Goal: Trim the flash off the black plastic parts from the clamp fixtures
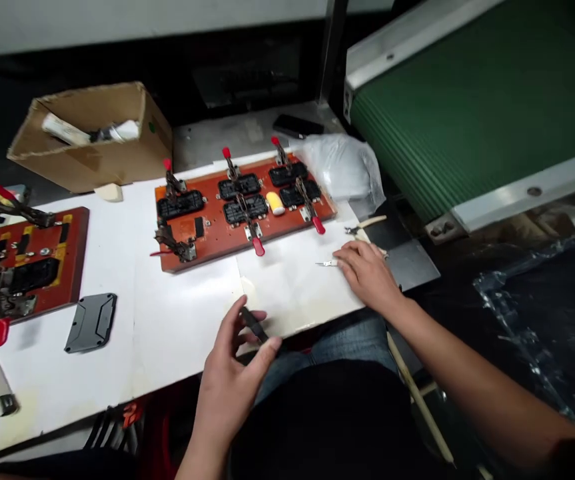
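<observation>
Nearest the camera, the left hand curls at the table's front edge, thumb and fingers pinched on a small dark part. No writing or label can be read anywhere. Off to its right, the right hand lies palm down and loosely flat on the white tabletop, fingertips on a thin metal blade tool; whether it grips the tool I cannot tell. Just beyond that hand lie small pliers and a crumpled clear bag. Beyond both hands sits an orange-brown fixture board with red-handled toggle clamps and black parts. Left of the left hand lie a grey plastic cover, a second fixture board and a cardboard box. A green conveyor belt runs beyond the right hand.
</observation>
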The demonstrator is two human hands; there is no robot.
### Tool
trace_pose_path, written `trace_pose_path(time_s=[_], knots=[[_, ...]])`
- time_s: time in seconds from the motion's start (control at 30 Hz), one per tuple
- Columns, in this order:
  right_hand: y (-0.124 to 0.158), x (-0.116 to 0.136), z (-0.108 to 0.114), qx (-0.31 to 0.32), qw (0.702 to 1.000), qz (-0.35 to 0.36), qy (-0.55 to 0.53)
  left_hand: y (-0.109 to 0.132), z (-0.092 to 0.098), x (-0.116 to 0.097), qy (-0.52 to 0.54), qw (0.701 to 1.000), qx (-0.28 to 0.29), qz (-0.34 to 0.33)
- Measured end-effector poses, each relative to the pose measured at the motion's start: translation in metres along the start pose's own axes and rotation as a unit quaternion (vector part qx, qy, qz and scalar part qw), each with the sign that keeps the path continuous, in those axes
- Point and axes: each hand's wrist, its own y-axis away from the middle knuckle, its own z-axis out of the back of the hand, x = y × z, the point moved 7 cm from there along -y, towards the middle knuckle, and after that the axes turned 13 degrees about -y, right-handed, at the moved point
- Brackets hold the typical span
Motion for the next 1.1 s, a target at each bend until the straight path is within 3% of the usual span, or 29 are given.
trace_pose_path(time_s=[0.07,0.13,0.27,0.33,0.4,0.5,0.57,0.63,0.7,0.77,0.87,0.97,1.1], knots=[[-0.008,0.018,0.006,-0.017,0.999,0.029,-0.037,-0.017,0.010,0.011,-0.082,0.994,-0.064,0.036],[-0.027,0.046,0.009,-0.015,0.995,0.067,-0.070,-0.033,0.015,0.011,-0.156,0.982,-0.104,0.013],[-0.106,0.096,-0.003,0.033,0.994,0.099,-0.022,-0.043,0.022,0.012,-0.195,0.969,-0.142,-0.048],[-0.154,0.099,-0.020,0.072,0.994,0.055,0.058,-0.041,0.027,0.016,-0.211,0.964,-0.148,-0.072],[-0.193,0.092,-0.037,0.112,0.987,0.013,0.118,-0.038,0.027,0.014,-0.246,0.949,-0.133,-0.144],[-0.216,0.083,-0.051,0.153,0.978,-0.005,0.145,-0.035,0.014,0.012,-0.311,0.914,-0.062,-0.252],[-0.204,0.083,-0.048,0.163,0.975,0.001,0.153,-0.036,0.005,0.012,-0.333,0.904,-0.030,-0.267],[-0.175,0.089,-0.038,0.143,0.985,0.019,0.098,-0.039,-0.002,0.009,-0.325,0.907,-0.038,-0.263],[-0.133,0.095,-0.028,0.122,0.991,0.030,-0.038,-0.041,-0.009,0.002,-0.308,0.914,-0.055,-0.260],[-0.085,0.096,-0.030,0.140,0.975,0.023,-0.172,-0.044,-0.018,-0.006,-0.298,0.916,-0.066,-0.259],[-0.029,0.093,-0.047,0.146,0.959,0.017,-0.242,-0.047,-0.029,-0.011,-0.297,0.917,-0.075,-0.256],[-0.007,0.085,-0.061,0.110,0.960,0.015,-0.256,-0.048,-0.031,-0.010,-0.298,0.916,-0.078,-0.258],[-0.009,0.077,-0.072,0.118,0.958,-0.011,-0.259,-0.048,-0.029,-0.009,-0.298,0.916,-0.071,-0.260]])
